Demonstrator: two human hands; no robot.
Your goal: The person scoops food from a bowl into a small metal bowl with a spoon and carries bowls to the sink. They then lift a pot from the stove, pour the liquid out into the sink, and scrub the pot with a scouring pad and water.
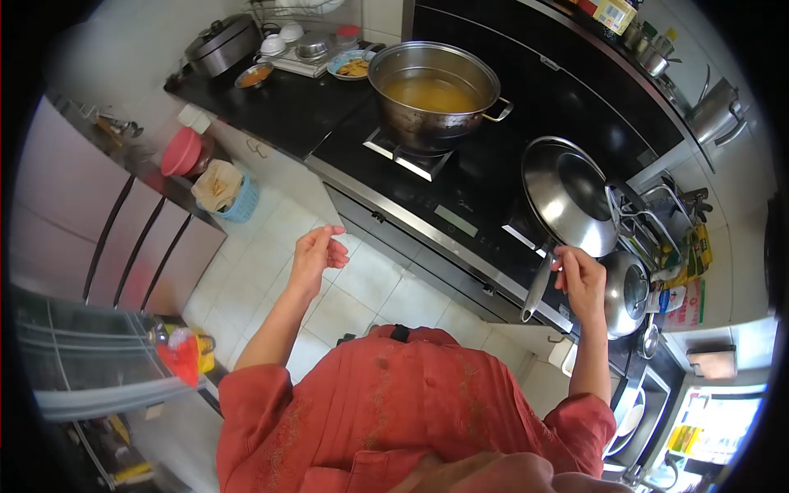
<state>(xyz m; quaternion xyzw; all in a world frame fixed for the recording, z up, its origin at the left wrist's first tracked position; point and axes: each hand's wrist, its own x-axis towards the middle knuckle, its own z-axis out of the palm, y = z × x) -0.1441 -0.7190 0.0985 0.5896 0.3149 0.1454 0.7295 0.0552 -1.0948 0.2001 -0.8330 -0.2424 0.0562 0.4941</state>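
Observation:
My left hand [316, 256] is in the air over the floor, in front of the stove, its fingers loosely curled and apart with nothing between them. Close to the handle of a wok [538, 283], my right hand [580, 275] has its fingers bent; whether they touch the handle is unclear. A metal lid [573, 197] covers part of the wok on the right burner. On the left burner stands a large steel pot [434, 123] with yellowish liquid inside. A second domed lid [626, 296] lies right beside my right hand.
The black counter [271, 111] at the left holds a cooker [222, 45], a small bowl [254, 76] and a plate of food [352, 66]. A blue basket [238, 201] stands on the floor. Racks and packets line the right wall, beyond the lids. A sink is at the lower right.

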